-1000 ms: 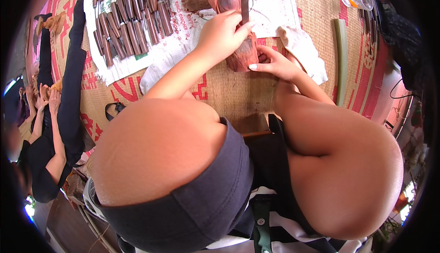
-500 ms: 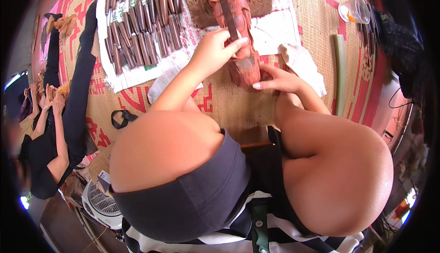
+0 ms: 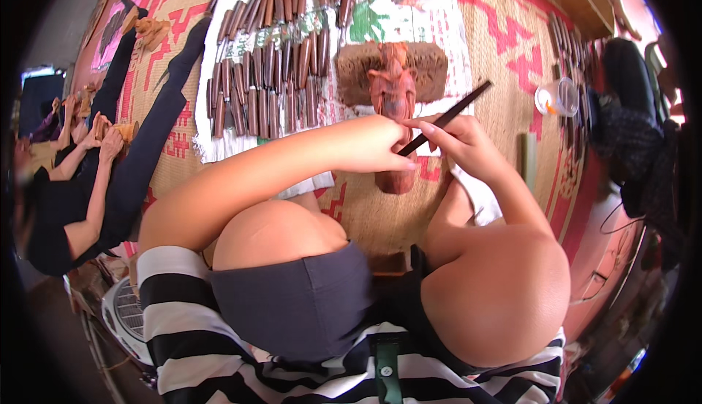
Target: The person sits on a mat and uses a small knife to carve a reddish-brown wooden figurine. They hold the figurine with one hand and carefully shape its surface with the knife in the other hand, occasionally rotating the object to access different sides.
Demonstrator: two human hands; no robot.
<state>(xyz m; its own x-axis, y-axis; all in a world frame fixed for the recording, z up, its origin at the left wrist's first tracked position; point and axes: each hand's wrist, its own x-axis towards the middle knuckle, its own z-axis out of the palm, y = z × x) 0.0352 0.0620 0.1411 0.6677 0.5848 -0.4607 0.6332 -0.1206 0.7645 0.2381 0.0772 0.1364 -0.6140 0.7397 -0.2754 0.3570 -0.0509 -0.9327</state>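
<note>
The reddish-brown wooden carving (image 3: 395, 97) lies on the woven mat (image 3: 504, 82) in front of the knees, its far end on a brown block (image 3: 428, 68). The right hand (image 3: 461, 144) is closed around a dark, thin chisel (image 3: 446, 117), and the left hand (image 3: 384, 148) is closed on the tool's tip against the wood. To cut well, I think the 2 hands should stay close, with the left one guiding short, shallow strokes away from the fingers.
</note>
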